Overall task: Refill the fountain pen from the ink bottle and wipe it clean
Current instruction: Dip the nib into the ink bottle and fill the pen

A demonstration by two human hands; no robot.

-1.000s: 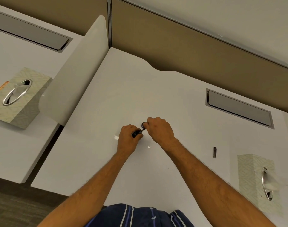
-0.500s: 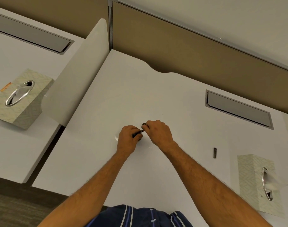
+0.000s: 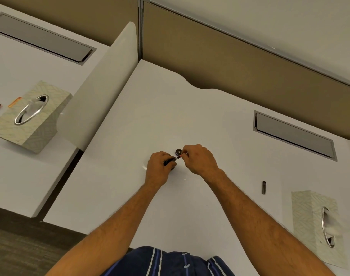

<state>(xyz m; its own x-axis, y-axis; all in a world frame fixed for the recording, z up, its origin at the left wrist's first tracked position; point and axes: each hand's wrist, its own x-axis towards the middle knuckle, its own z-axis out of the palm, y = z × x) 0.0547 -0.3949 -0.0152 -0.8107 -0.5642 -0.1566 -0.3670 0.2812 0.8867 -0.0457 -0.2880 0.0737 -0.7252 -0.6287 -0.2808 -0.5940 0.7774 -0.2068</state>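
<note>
My left hand [image 3: 159, 168] is closed around the dark barrel of the fountain pen [image 3: 171, 160] at the middle of the white desk [image 3: 150, 108]. My right hand [image 3: 200, 159] pinches the pen's other end, where a small red and white part shows between the fingertips. A small round dark object [image 3: 178, 151], probably the ink bottle or its cap, sits on the desk just behind the two hands. My hands hide most of the pen. A small dark pen part [image 3: 264, 187] lies on the desk to the right.
A patterned tissue box [image 3: 317, 226] stands at the near right corner. A second tissue box [image 3: 29, 116] sits on the neighbouring desk to the left, beyond a white divider panel [image 3: 102, 90]. A grey cable hatch [image 3: 293, 134] is set in the desk at the back right.
Both hands stay together on the pen. The right hand has shifted slightly, so the round dark object behind the hands shows more fully.
</note>
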